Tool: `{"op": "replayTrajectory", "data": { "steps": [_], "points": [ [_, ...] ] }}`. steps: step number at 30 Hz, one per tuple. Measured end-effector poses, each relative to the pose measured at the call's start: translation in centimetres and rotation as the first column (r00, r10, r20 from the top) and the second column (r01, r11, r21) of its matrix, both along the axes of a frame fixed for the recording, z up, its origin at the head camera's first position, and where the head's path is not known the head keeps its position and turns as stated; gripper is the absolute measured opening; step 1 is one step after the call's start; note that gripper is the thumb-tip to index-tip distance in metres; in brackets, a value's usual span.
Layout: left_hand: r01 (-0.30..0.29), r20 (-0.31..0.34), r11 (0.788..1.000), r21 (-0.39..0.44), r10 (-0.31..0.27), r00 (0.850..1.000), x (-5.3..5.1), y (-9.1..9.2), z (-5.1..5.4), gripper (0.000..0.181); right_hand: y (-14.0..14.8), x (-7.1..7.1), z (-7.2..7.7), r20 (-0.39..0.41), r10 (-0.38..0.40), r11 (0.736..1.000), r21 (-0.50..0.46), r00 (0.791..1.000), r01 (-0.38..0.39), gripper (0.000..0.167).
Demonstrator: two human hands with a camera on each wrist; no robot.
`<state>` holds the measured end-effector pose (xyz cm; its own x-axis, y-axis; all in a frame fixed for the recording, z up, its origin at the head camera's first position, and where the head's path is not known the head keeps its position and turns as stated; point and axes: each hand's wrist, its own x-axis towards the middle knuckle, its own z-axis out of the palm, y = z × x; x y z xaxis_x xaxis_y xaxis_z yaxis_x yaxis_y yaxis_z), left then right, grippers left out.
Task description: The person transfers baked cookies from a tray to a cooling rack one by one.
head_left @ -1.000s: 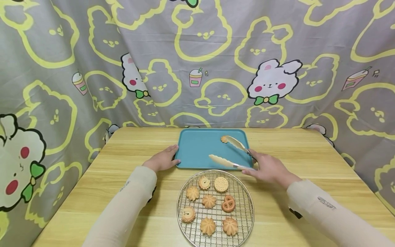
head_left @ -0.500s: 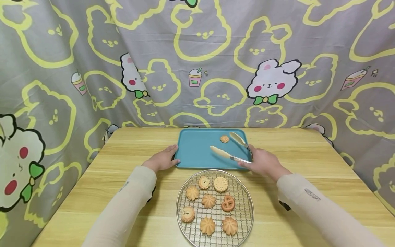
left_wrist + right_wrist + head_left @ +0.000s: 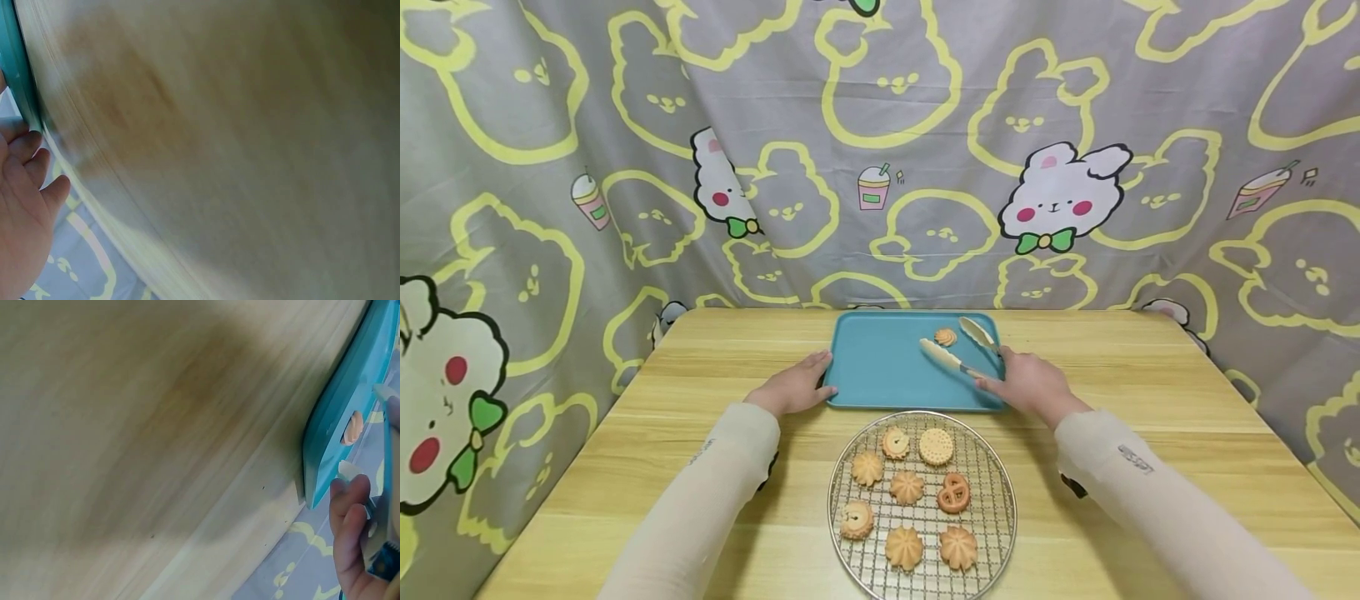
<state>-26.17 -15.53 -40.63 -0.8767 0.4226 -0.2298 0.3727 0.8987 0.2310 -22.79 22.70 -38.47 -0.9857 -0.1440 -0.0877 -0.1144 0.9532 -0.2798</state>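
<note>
My right hand point(image 3: 1036, 385) grips a pair of tongs point(image 3: 942, 356) with pale scalloped tips, held over the right half of a blue tray point(image 3: 880, 375). The tips are spread apart, and a swirled cookie point(image 3: 945, 337) lies on the tray between them, touched by neither as far as I can see. In the right wrist view the same cookie point(image 3: 352, 429) shows on the tray, with fingers curled round the tongs' handle. My left hand point(image 3: 792, 387) rests against the tray's left edge, fingers extended; in the left wrist view its fingertips meet the blue rim point(image 3: 24, 94).
In front of the tray stands a round wire rack point(image 3: 922, 521) bearing several cookies, among them a pretzel-shaped one point(image 3: 954, 493) and a round dotted one point(image 3: 936, 447). A patterned curtain point(image 3: 880, 167) hangs behind the wooden table point(image 3: 700, 358).
The tongs have spread off the swirled cookie, which now lies loose on the tray. Since then the tongs' near arm has closed in somewhat, and my right hand has shifted left. My left hand stays.
</note>
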Motion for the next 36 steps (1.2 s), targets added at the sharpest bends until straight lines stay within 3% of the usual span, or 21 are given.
{"op": "replayTrajectory", "data": {
  "steps": [14,36],
  "points": [
    [0.012,-0.008,1.000,0.002,-0.012,1.000,0.06,0.09,0.21,0.071,-0.34,-0.41,-0.25,0.025,-0.013,1.000,0.021,1.000,0.013,0.079],
    [0.012,-0.003,1.000,-0.001,-0.012,1.000,0.02,0.04,0.03,0.072,-0.42,-0.03,-0.62,-0.020,-0.022,1.000,-0.006,1.000,0.022,0.070]
  ]
}}
